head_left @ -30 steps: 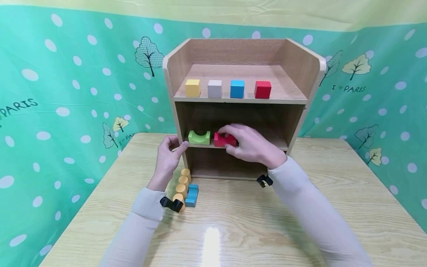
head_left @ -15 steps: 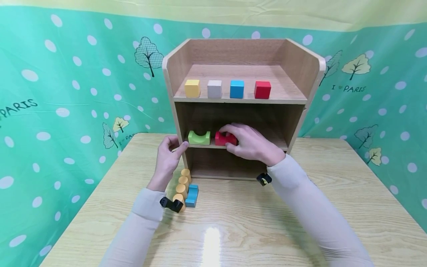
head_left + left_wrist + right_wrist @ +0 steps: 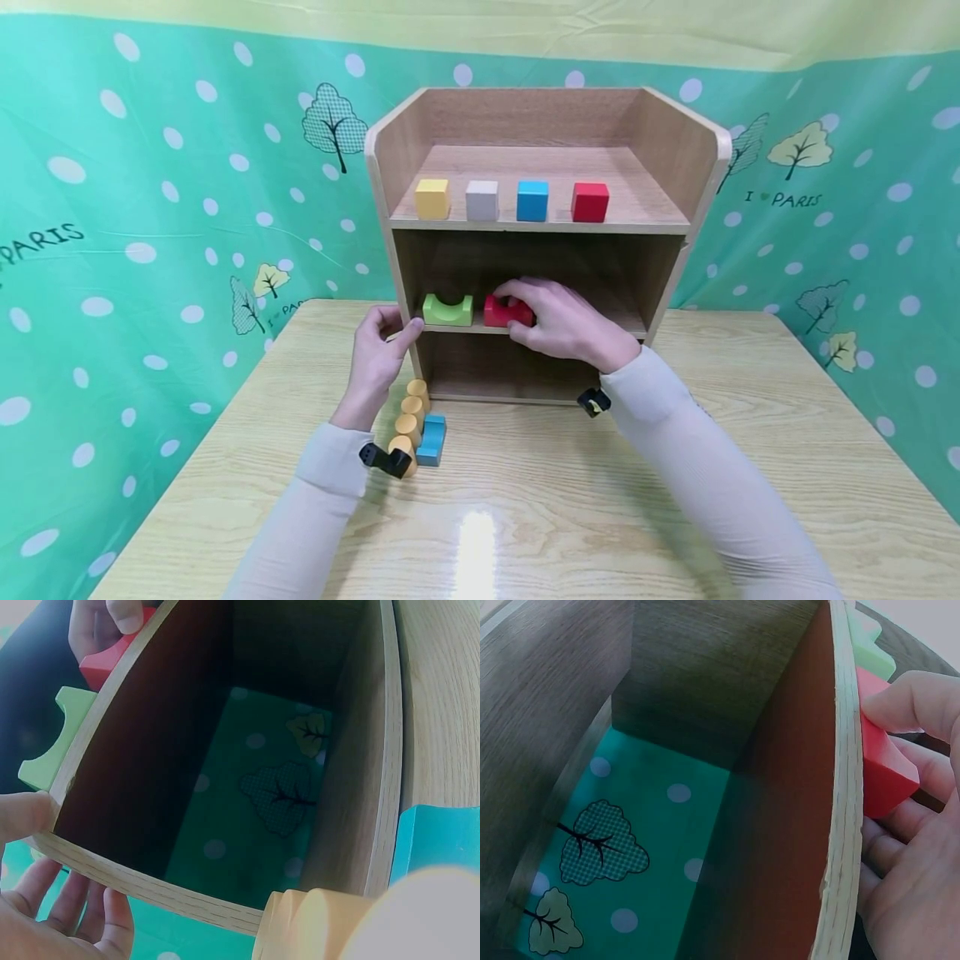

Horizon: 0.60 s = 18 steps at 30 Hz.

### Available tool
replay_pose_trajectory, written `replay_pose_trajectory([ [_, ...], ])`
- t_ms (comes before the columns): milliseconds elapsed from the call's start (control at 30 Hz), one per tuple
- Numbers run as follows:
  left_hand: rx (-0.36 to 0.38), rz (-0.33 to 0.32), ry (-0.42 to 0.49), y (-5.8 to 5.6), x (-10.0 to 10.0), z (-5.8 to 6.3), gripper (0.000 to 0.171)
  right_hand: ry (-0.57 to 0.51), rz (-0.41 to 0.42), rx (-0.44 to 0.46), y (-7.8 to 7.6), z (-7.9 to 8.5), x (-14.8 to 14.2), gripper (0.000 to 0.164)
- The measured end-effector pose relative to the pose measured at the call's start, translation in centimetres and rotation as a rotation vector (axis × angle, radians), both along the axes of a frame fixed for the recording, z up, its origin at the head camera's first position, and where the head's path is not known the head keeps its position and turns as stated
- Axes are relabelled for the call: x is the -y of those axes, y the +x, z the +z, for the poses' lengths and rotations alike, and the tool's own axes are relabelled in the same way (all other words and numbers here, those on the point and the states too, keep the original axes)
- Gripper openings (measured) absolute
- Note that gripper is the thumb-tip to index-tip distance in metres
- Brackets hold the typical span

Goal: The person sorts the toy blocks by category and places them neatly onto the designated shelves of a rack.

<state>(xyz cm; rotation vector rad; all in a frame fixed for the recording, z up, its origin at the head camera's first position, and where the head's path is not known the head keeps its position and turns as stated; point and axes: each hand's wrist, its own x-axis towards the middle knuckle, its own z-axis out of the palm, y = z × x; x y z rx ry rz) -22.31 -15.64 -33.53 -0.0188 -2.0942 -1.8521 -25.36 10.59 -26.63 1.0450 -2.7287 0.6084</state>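
My right hand point(image 3: 566, 323) grips a red arch block point(image 3: 501, 312) at the front of the middle shelf, its hollow facing up. In the right wrist view the thumb lies against the red block point(image 3: 885, 769), with fingers around its far side. A green arch block point(image 3: 447, 312) stands to its left, also hollow side up. My left hand point(image 3: 380, 354) holds the left side panel of the wooden shelf unit point(image 3: 536, 227). In the left wrist view its thumb is on the front edge and the fingers point(image 3: 71, 900) are along the outer side.
Yellow, white, blue and red cubes point(image 3: 590, 202) line the top shelf's front edge. On the table point(image 3: 570, 500), several tan cylinders point(image 3: 408, 427) form a row beside a blue arch block point(image 3: 432, 440), near my left wrist. A polka-dot cloth point(image 3: 187, 208) hangs behind.
My right hand has shifted the red arch block slightly to the right, widening its gap from the green one; it then stays there. My left hand keeps its place on the side panel.
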Motion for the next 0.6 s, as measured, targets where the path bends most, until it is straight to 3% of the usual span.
replay_pose_trajectory([
  [233, 0.013, 0.003, -0.003, 0.1, -0.04, 0.09, 0.039, -0.009, 0.004, 0.0, 0.13, 0.04, -0.06, 0.049],
  [600, 0.015, 0.0, -0.007, -0.01, 0.04, -0.07, 0.038, -0.008, 0.019, -0.071, 0.51, 0.04, -0.07, 0.049],
])
